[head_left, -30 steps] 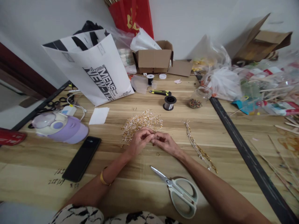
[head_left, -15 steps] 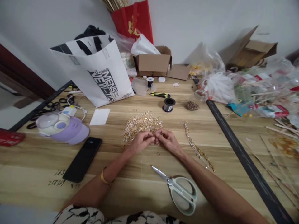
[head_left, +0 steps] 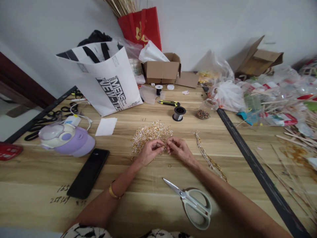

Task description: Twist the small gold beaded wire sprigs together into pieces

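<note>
Your two hands meet near the middle of the wooden worktop (head_left: 138,201), forearms reaching in over its near edge. Your left hand (head_left: 151,151) is mostly closed, its thumb and fingertips drawn together; your right hand (head_left: 180,150) is curled in much the same way, thumb and fingers bent toward the left. Only a narrow gap parts the two sets of fingertips. You may have something tiny pinched there, but it is too small to tell what, or which hand has it.

The pile of gold and silver chain (head_left: 148,133) lies just beyond your left hand, toward the worktop's far edge, and its right end sits beyond the gap between your hands. Your left fingers overlap its near side in this view; whether they touch it cannot be told.

Nearer to you, below the gap, lies a small ring (head_left: 169,165). Between it and the near edge rest scissors (head_left: 182,195), blades together, tip aimed away to the left. To the right of your right hand, loose chain strands (head_left: 206,153) stretch alongside your forearm. Toward the worktop's left edge, well apart from your left hand, lies a black phone (head_left: 88,173). A wire spool (head_left: 178,114) stands beyond the pile, slightly right.
</note>
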`<action>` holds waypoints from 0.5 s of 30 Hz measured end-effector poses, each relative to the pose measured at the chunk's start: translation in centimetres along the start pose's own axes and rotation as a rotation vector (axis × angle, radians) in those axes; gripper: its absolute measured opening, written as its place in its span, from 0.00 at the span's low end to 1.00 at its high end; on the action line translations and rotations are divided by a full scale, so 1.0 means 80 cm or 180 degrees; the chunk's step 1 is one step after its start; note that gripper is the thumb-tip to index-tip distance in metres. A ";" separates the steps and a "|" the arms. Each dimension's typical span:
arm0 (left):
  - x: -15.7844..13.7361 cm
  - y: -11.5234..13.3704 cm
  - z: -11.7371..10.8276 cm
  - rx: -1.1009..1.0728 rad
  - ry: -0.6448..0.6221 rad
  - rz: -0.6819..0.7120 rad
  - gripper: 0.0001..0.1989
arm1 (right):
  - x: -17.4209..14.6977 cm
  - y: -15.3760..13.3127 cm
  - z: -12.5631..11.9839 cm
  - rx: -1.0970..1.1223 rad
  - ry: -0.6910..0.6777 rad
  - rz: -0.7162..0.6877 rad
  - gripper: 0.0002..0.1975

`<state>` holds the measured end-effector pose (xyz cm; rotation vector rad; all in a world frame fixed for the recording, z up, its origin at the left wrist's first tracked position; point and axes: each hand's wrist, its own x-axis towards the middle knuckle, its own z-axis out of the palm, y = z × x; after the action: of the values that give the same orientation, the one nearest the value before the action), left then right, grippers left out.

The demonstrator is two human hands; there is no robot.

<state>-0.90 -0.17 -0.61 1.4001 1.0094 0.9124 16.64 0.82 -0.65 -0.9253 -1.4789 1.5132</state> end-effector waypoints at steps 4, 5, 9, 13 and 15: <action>0.000 0.001 -0.001 0.0091 0.0020 0.0002 0.08 | 0.002 -0.003 0.000 -0.0096 0.0013 0.0002 0.17; 0.000 0.002 -0.002 0.0053 0.0032 -0.0022 0.08 | 0.002 -0.005 0.000 -0.0115 0.0029 0.0008 0.17; 0.002 0.004 -0.002 -0.0036 0.0138 -0.0076 0.08 | 0.004 -0.015 0.000 -0.0145 0.0046 0.0017 0.17; 0.002 0.003 -0.004 0.0024 0.0175 -0.0048 0.08 | 0.005 -0.022 0.000 -0.0101 0.0040 0.0123 0.17; 0.001 0.002 -0.004 0.0139 0.0166 0.0012 0.08 | 0.006 -0.021 0.000 0.0051 0.0085 0.0251 0.18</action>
<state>-1.19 0.06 -0.45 1.4213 1.0719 0.9388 16.54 1.22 1.04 -1.0010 -1.4240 1.5612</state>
